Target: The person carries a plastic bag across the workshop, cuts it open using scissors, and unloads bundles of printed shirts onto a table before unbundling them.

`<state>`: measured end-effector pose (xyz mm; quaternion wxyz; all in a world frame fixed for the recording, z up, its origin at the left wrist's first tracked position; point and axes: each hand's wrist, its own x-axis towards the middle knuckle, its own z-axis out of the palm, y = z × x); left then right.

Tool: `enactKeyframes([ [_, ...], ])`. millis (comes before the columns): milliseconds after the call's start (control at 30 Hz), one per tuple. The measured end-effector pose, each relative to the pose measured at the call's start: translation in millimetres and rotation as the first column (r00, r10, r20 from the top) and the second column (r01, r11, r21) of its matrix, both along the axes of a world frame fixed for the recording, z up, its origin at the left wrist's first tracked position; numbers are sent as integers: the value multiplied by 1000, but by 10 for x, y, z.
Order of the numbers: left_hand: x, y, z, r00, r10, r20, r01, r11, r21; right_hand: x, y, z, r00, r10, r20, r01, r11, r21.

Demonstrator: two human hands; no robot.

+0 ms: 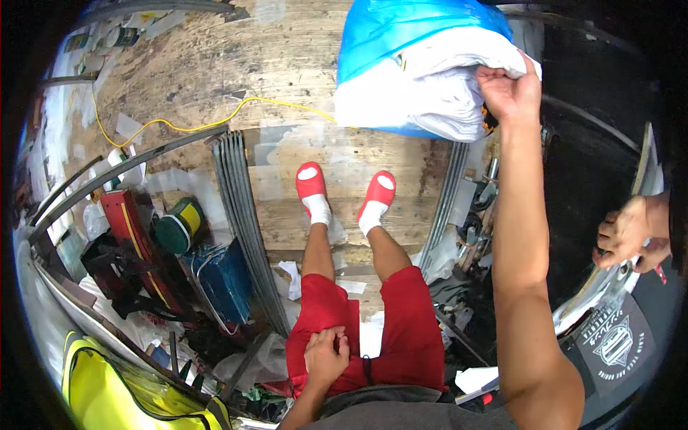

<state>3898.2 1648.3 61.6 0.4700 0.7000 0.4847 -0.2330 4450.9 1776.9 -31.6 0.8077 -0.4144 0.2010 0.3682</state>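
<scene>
Our nearer right hand [510, 93] pinches the right edge of the cloth [441, 89] lying crosswise ahead, while our left hand [327, 354] curls on the shorts [410, 322], its grip unclear.

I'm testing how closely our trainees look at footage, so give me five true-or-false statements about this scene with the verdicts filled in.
1. The right hand grips an edge of the white cloth. True.
2. The blue bag fully hides the white cloth. False: much of the white cloth shows outside it.
3. The left hand is on the blue bag. False: the left hand rests on the red shorts.
4. A yellow cord lies on the wooden floor. True.
5. The slippers are green. False: the slippers are red.
</scene>
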Motion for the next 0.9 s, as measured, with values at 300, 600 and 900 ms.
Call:
enactKeyframes([
  [300,30,57,-5,999,-37,-17,38,999,13,-1179,-530,-1255,302,915,268,-169,328,-929],
  [600,80,73,7,998,-59,-26,60,998,30,-1006,-810,-1455,317,880,353,-119,407,-906],
  [900,70,15,-55,992,-121,-37,121,992,17,-336,-89,-184,586,761,277,-236,487,-841],
])
